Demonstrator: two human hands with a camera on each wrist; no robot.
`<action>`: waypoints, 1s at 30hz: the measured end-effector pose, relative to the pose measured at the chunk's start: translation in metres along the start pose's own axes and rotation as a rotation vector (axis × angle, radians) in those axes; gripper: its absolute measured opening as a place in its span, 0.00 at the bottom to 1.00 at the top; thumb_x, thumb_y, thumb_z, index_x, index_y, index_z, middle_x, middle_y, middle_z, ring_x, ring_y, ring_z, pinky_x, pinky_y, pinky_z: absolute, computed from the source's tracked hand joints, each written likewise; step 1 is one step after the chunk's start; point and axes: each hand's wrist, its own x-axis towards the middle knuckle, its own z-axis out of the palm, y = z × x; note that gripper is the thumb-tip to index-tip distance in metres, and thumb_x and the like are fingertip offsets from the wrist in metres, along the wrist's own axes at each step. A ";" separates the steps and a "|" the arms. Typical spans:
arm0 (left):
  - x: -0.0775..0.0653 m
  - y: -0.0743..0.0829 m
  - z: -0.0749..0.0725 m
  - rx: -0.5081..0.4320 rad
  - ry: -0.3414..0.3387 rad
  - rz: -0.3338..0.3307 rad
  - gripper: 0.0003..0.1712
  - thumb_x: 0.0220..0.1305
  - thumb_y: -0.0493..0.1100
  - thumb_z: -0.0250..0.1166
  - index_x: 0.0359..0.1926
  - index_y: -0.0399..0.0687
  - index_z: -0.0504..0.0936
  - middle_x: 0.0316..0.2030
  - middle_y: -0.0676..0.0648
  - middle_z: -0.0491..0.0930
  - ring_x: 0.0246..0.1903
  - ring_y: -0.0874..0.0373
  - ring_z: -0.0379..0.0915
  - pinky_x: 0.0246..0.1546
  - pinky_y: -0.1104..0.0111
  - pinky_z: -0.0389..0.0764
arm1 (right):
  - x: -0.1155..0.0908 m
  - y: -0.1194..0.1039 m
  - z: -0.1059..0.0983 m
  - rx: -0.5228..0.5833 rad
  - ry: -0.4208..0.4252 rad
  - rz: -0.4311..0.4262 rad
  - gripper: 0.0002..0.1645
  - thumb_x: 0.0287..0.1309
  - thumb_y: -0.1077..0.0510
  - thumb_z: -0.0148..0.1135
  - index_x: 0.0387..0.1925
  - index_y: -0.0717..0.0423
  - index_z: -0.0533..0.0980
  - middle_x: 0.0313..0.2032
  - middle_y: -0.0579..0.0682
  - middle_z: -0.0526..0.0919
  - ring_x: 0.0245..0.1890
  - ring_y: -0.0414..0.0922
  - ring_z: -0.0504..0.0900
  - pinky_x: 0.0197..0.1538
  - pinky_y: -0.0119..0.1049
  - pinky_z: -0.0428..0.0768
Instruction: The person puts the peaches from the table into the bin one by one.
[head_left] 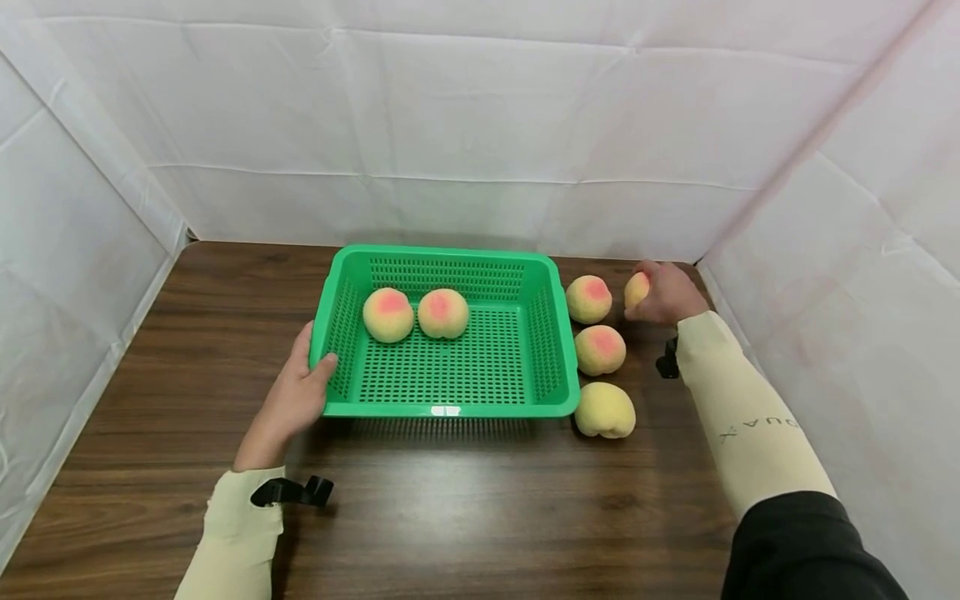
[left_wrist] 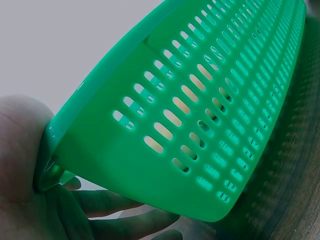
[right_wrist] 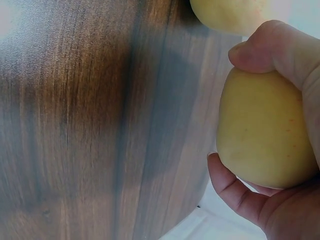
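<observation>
A green plastic basket [head_left: 450, 411] with slotted walls holds two peaches, a left one [head_left: 388, 315] and one beside it [head_left: 443, 313]. My left hand [head_left: 296, 392] grips the basket's left rim, thumb over the top and fingers beneath the edge, as the left wrist view shows. At the far right, my right hand [head_left: 667, 293] holds a peach [right_wrist: 265, 127] between thumb and fingers. Right of the basket, a far peach [head_left: 588, 299], a middle peach [head_left: 600, 350] and a yellower near peach [head_left: 604, 410] form a column. Whether the held peach touches the table cannot be told.
The dark wooden table [head_left: 450, 517] extends in front of the basket and to its left. White sheeting [head_left: 480, 125] stands along the table's back edge, with more on the left side [head_left: 67, 275] and right side [head_left: 862, 292], close to my right hand.
</observation>
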 end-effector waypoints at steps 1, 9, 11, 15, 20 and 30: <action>0.000 0.000 0.000 0.001 0.000 -0.001 0.34 0.78 0.43 0.39 0.75 0.49 0.32 0.68 0.29 0.51 0.61 0.38 0.56 0.58 0.39 0.59 | 0.000 0.000 0.000 -0.001 0.003 -0.004 0.42 0.35 0.54 0.75 0.54 0.61 0.69 0.35 0.60 0.76 0.32 0.55 0.73 0.36 0.49 0.73; 0.001 0.000 -0.001 0.009 0.004 -0.009 0.34 0.78 0.43 0.39 0.75 0.50 0.32 0.68 0.29 0.52 0.61 0.39 0.56 0.58 0.39 0.58 | -0.001 -0.003 -0.007 -0.021 0.001 0.006 0.44 0.34 0.52 0.75 0.56 0.60 0.68 0.38 0.62 0.73 0.35 0.57 0.71 0.37 0.51 0.73; 0.001 0.000 -0.001 0.008 0.004 -0.010 0.34 0.78 0.43 0.39 0.75 0.50 0.32 0.68 0.29 0.52 0.61 0.39 0.56 0.59 0.39 0.58 | -0.001 -0.003 -0.008 -0.032 -0.008 0.012 0.45 0.34 0.51 0.75 0.57 0.60 0.68 0.39 0.63 0.72 0.36 0.58 0.71 0.38 0.51 0.72; 0.001 0.000 -0.001 0.009 0.005 -0.015 0.35 0.77 0.43 0.39 0.75 0.49 0.32 0.68 0.29 0.52 0.61 0.39 0.55 0.59 0.39 0.58 | -0.001 -0.005 -0.011 -0.059 -0.013 -0.004 0.45 0.35 0.50 0.75 0.57 0.60 0.67 0.40 0.64 0.71 0.37 0.58 0.71 0.38 0.52 0.72; 0.001 -0.001 -0.001 0.003 0.001 -0.011 0.35 0.77 0.43 0.39 0.75 0.49 0.31 0.68 0.29 0.51 0.62 0.38 0.55 0.59 0.39 0.58 | 0.000 -0.009 -0.015 -0.062 -0.004 -0.023 0.44 0.34 0.51 0.75 0.56 0.60 0.68 0.40 0.63 0.72 0.37 0.58 0.71 0.39 0.52 0.72; 0.000 0.000 -0.001 -0.010 -0.012 -0.014 0.35 0.78 0.44 0.39 0.75 0.50 0.29 0.69 0.29 0.48 0.63 0.37 0.53 0.59 0.39 0.57 | -0.003 -0.018 -0.024 -0.030 -0.036 -0.007 0.47 0.36 0.54 0.75 0.60 0.61 0.66 0.43 0.64 0.71 0.38 0.58 0.70 0.39 0.51 0.72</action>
